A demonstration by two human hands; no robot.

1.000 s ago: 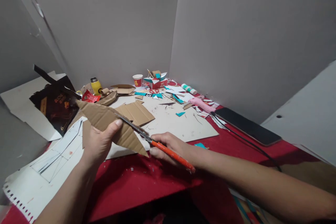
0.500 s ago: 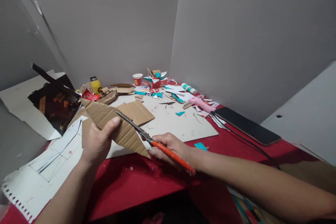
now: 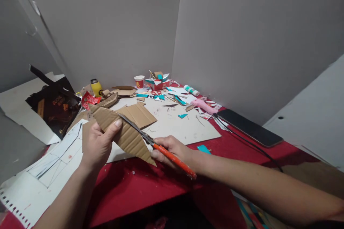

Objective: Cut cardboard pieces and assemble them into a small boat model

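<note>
While left grip (image 3: 98, 145) pinches cardboard (image 3: 131, 142), right grip (image 3: 174, 149) holds scissors (image 3: 174, 159); black packaging (image 3: 53, 118) reads "6".

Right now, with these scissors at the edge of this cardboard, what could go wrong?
Your left hand has its thumb close to the tip of the scissors, so a slip might nick it. The leaf-shaped cardboard extends well past that hand's grip toward your right hand, so it could flex and the cut might wander.
</note>
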